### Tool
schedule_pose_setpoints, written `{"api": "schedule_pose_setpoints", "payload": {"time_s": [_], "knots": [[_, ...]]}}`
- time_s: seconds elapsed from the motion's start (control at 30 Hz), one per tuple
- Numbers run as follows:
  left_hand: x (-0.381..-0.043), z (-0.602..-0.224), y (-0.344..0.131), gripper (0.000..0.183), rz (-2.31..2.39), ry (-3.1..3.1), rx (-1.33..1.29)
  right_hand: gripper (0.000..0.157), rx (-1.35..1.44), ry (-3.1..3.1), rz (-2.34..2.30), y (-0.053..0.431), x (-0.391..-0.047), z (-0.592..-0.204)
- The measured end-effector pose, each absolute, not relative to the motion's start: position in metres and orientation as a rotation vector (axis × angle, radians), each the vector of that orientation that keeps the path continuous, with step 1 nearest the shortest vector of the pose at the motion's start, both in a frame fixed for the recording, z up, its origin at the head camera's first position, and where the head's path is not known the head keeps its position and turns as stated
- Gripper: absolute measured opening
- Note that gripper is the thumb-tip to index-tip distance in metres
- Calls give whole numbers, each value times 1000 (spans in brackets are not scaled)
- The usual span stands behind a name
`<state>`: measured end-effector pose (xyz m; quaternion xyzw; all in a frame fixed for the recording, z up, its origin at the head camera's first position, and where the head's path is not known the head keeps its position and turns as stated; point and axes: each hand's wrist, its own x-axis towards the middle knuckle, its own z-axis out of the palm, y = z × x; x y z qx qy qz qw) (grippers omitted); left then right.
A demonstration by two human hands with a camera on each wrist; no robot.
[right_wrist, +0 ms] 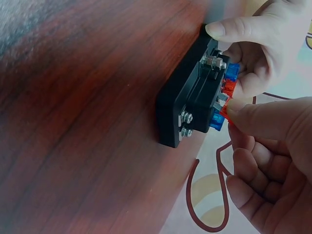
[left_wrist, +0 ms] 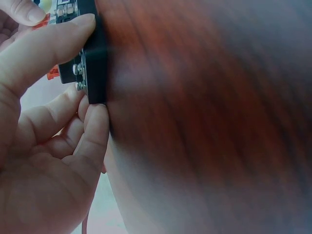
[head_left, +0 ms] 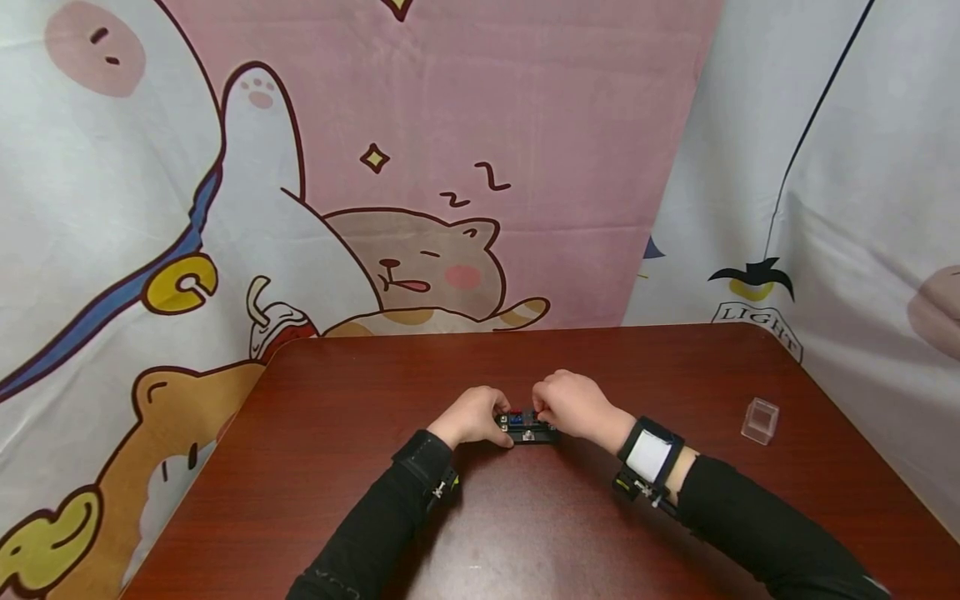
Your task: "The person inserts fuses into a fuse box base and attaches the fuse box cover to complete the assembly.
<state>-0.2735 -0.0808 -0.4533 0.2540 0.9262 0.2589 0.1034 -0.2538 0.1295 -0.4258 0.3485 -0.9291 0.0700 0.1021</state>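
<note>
A black fuse block (head_left: 528, 436) with metal screw terminals lies on the table between both hands. My left hand (head_left: 474, 414) grips its left end; in the left wrist view the thumb presses the top while other fingers touch the end and side. Above the block, my right hand (head_left: 576, 405) pinches a red blade fuse (right_wrist: 224, 109) between thumb and forefinger. Its silver prongs show at the block's top; how deep they sit I cannot tell. Beside it, a blue fuse (right_wrist: 216, 120) stands in the block, with another red fuse (right_wrist: 228, 87) and another blue fuse (right_wrist: 232, 71) toward my left hand.
A small clear plastic box (head_left: 761, 421) stands at the right of the brown table (head_left: 360, 383). Cartoon-printed cloth (head_left: 585, 167) hangs behind the table and along its sides. Each wrist wears a strapped camera.
</note>
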Motion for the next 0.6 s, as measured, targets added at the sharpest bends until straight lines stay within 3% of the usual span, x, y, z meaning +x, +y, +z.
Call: {"api": "schedule_pose_setpoints", "payload": {"time_s": [0.6], "knots": [[-274,-453,-81,43,765,2729,726,24,1064,-2672,89,124,-252,-429]]}}
